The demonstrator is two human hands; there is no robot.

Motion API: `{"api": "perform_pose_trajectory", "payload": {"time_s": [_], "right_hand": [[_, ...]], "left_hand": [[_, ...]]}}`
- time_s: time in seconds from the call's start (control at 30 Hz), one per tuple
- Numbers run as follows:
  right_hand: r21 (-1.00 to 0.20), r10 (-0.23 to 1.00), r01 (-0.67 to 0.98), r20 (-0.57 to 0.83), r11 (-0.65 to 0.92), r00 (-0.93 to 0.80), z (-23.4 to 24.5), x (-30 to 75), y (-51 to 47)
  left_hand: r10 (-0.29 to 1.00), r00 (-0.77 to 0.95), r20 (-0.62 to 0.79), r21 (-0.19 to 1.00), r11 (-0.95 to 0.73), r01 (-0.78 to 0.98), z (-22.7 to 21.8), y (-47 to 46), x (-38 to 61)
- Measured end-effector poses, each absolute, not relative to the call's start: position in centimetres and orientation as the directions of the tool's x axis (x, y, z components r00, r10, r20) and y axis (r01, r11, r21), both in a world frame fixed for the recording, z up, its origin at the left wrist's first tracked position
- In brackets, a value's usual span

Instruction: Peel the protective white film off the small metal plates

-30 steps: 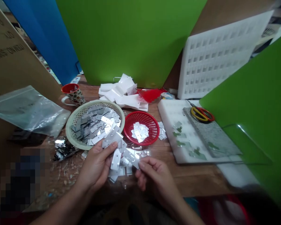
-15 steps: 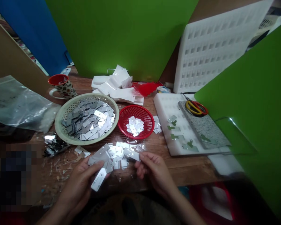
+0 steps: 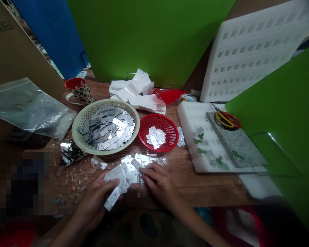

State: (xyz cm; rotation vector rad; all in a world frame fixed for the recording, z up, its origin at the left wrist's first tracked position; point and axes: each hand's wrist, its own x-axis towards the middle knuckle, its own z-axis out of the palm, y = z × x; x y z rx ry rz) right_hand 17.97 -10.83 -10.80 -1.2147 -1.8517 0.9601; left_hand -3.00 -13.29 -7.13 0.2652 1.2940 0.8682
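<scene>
Several flat silver metal plates (image 3: 112, 199) with small holes are fanned out in my left hand (image 3: 96, 192), the thumb pressed on top. The fingers of my right hand (image 3: 161, 183) are closed on the end of one metal plate (image 3: 136, 164), held just over the loose pile. That pile of similar plates (image 3: 144, 157) lies on the wooden table between my hands. Beyond it stand a pale green basket (image 3: 77, 140) heaped with grey and silver plates and a smaller red basket (image 3: 173, 132) with some shiny plates inside.
On the right, a white foam block (image 3: 187, 137) bears green-tabbed pieces, a stone slab (image 3: 237, 144) and scissors (image 3: 226, 120). A patterned mug (image 3: 83, 94), a plastic bag (image 3: 33, 109) and white sheets (image 3: 141, 91) stand or lie behind. Dark shiny pieces (image 3: 69, 152) lie at left.
The whole scene has shifted rightward in view. My right hand has come closer to my left hand, over the pile. A plate shows on top in the red basket that was not visible there before.
</scene>
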Motion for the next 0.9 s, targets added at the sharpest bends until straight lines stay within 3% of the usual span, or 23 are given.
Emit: {"api": "perform_pose_trajectory", "payload": {"time_s": [0.1,0.2,0.33,0.5,0.9], "right_hand": [[-0.851,0.941,0.449,0.142,0.274,-0.306,-10.4,18.3,-11.0],[-0.899,0.968,0.406,0.067,0.164,-0.243,-9.6,18.5,-10.9],[-0.976,0.973,0.188,-0.144,-0.109,-0.181,-8.6,18.2,-10.4],[-0.905,0.894,-0.1,-0.384,-0.414,-0.229,-8.4,16.9,-9.6],[-0.759,0.86,-0.412,-0.484,-0.505,-0.162,-8.3,16.8,-9.8]], "left_hand": [[0.686,0.053,-0.725,0.613,0.679,-0.403,-7.1,-13.1,-2.8],[0.686,0.111,-0.719,0.607,0.698,-0.38,-7.1,-12.9,-2.4],[0.685,0.191,-0.703,0.599,0.716,-0.36,-6.9,-12.6,-1.5],[0.685,0.3,-0.664,0.589,0.726,-0.355,-6.7,-12.3,-0.5],[0.681,0.284,-0.675,0.605,0.731,-0.316,-6.8,-12.1,-0.5]]}}
